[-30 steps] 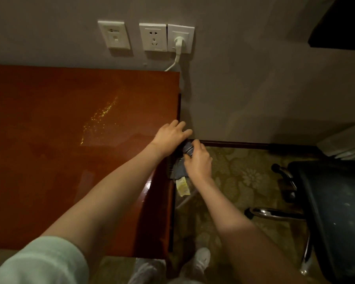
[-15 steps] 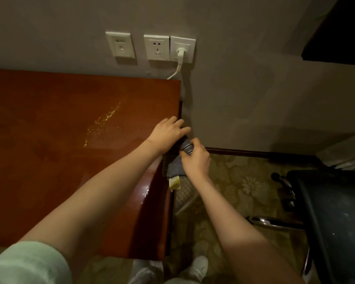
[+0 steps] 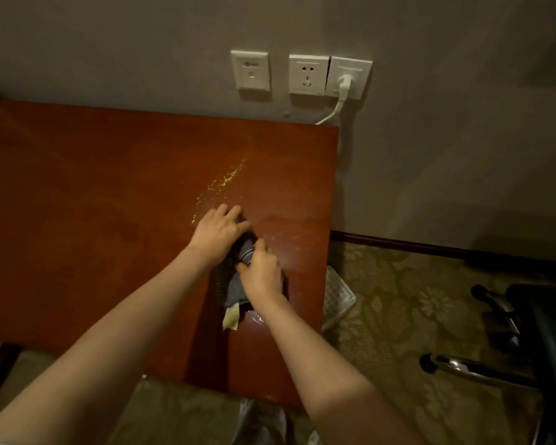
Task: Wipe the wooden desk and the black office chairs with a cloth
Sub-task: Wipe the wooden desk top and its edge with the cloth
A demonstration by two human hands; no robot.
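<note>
The reddish wooden desk [image 3: 109, 220] fills the left and middle of the head view, with a streak of yellowish specks near its centre. A grey-blue cloth [image 3: 235, 284] with a pale yellow tag lies bunched on the desk's right part. My left hand [image 3: 219, 231] presses on its far end and my right hand [image 3: 264, 273] grips its near side. Both hands cover most of the cloth. A black office chair [image 3: 540, 332] with chrome armrests stands at the right edge, partly cut off.
White wall sockets [image 3: 308, 75] sit above the desk's back edge, one with a white plug and cord. A pale mesh basket [image 3: 337, 297] pokes out beside the desk's right edge. Patterned carpet covers the floor. My shoes show below the front edge.
Both hands and the cloth have moved from the desk's right edge inward onto the desktop. The view has shifted, so more desk shows to the right of my hands.
</note>
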